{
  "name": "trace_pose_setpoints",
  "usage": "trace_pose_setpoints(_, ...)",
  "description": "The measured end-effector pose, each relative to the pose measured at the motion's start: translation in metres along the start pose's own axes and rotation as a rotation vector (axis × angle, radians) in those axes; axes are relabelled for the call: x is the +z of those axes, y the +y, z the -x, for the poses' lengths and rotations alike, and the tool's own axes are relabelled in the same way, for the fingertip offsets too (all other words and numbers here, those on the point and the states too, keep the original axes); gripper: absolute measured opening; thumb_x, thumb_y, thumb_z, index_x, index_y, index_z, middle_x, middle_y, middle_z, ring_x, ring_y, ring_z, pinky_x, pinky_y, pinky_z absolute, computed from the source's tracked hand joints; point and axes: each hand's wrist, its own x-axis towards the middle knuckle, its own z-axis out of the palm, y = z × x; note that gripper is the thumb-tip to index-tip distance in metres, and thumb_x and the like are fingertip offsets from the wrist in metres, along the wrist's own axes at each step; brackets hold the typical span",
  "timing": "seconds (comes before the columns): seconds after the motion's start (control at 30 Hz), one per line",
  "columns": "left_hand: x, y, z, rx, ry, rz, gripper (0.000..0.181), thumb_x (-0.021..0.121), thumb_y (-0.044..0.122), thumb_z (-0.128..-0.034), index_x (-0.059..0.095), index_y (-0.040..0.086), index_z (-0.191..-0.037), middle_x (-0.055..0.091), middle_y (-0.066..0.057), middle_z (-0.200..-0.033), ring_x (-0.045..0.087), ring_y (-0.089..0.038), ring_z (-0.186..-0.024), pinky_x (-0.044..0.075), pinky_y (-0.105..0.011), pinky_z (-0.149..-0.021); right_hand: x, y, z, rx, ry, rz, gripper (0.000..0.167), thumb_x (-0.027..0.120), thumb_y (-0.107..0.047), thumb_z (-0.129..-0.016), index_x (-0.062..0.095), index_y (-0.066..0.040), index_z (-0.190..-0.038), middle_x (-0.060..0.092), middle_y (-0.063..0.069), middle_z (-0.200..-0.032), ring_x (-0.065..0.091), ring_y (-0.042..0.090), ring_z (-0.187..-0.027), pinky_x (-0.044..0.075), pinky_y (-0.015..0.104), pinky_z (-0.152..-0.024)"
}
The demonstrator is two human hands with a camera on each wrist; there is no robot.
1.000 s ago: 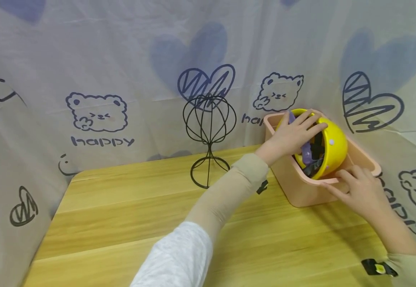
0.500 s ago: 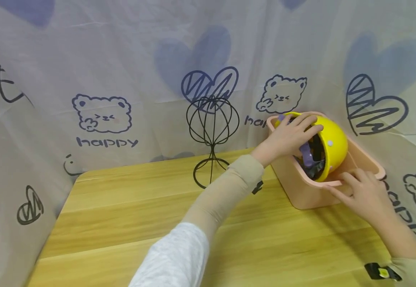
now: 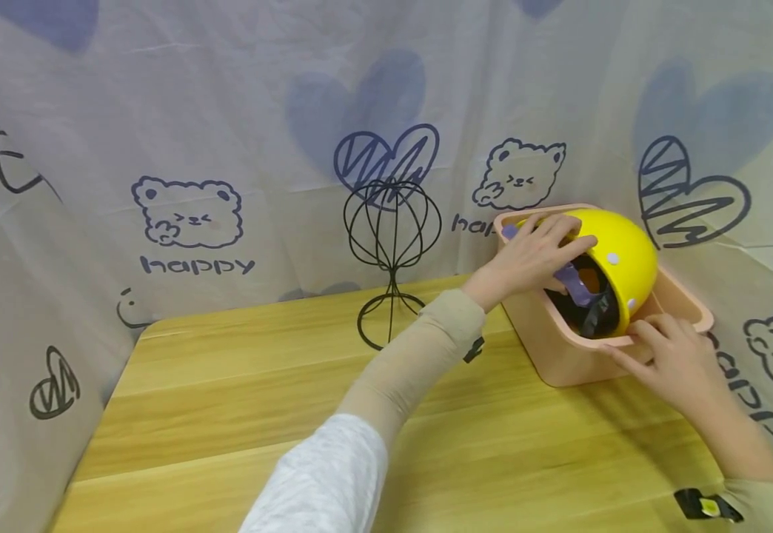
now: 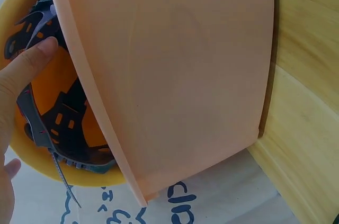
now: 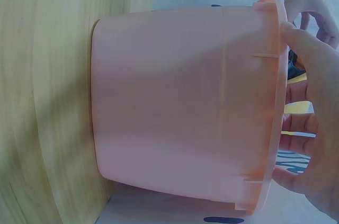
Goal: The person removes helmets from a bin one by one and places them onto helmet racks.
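A yellow helmet (image 3: 626, 248) with pale dots lies tilted inside a pink plastic bin (image 3: 569, 363) at the right of the table. Its hollow side faces left, showing black inner straps (image 4: 66, 118) and a purple part (image 3: 576, 285). My left hand (image 3: 534, 250) grips the helmet's edge; in the left wrist view the thumb reaches over the hollow. On the bin's near rim, my right hand (image 3: 676, 363) holds on, thumb outside and fingers over the inside, as the right wrist view shows. The helmet's lower part is hidden by the bin wall.
A black wire stand (image 3: 392, 263) with a globe-shaped top stands left of the bin, near the back of the wooden table (image 3: 226, 414). Behind and beside hangs a printed cloth (image 3: 280, 148). My left forearm crosses in front of the stand's base.
The helmet has turned in the bin, so more of its yellow dome shows and its hollow faces lower. My left hand has shifted slightly with it; my right hand stays on the rim.
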Motion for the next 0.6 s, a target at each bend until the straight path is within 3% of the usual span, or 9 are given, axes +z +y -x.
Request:
trace_pose_setpoints(0.23,-0.004,0.001,0.002,0.005,0.012,-0.025,0.069,0.061,0.061,-0.0846,0.037,0.040,-0.146,0.037,-0.003,-0.148,0.034,-0.017,-0.137,0.028,-0.045,-0.115,0.001,0.000,0.000,0.016,-0.021,-0.004,0.043,0.080,-0.043,-0.075,0.065,-0.005,-0.087,0.059,0.020,-0.095,0.054,0.036,-0.084,0.042,0.057,-0.064)
trace_pose_setpoints(0.6,-0.015,0.002,0.003,-0.006,0.074,-0.082,0.062,0.059,0.059,-0.0881,0.037,0.046,-0.145,0.037,-0.003,-0.148,0.034,-0.018,-0.137,0.032,-0.050,-0.114,-0.003,-0.001,-0.001,0.049,-0.074,0.011,0.043,0.078,-0.043,-0.077,0.064,-0.004,-0.088,0.057,0.021,-0.097,0.052,0.037,-0.086,0.041,0.057,-0.066)
